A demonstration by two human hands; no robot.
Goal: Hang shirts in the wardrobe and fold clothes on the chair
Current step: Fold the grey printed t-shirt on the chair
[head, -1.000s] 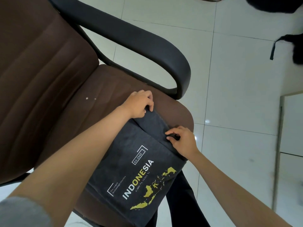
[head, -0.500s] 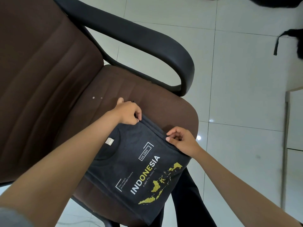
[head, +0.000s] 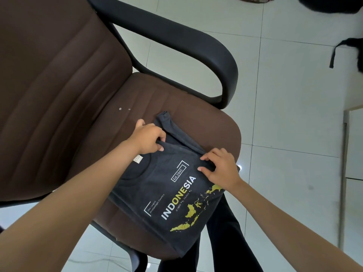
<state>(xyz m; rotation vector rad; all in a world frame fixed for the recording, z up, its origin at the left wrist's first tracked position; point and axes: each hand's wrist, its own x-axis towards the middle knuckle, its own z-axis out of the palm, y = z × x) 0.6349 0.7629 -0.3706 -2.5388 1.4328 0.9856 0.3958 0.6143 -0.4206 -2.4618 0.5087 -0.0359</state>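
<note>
A dark grey T-shirt (head: 167, 195) with white "INDONESIA" lettering and a yellow map print lies folded on the brown seat of an office chair (head: 94, 122). My left hand (head: 148, 139) pinches the shirt's far edge near the collar. My right hand (head: 220, 167) grips the folded edge on the right side. A sleeve end (head: 165, 119) sticks out beyond my left hand. The shirt's near corner hangs over the seat's front edge.
The chair's black armrest (head: 196, 46) arches over the seat's far side. White tiled floor (head: 284, 124) surrounds the chair. Dark bags or clothes (head: 349, 52) lie at the upper right. A white cabinet edge (head: 351, 154) stands at the right.
Both hands have pulled the shirt's far edge toward me, and the collar label has come into sight. A sleeve end now pokes out beyond my left hand.
</note>
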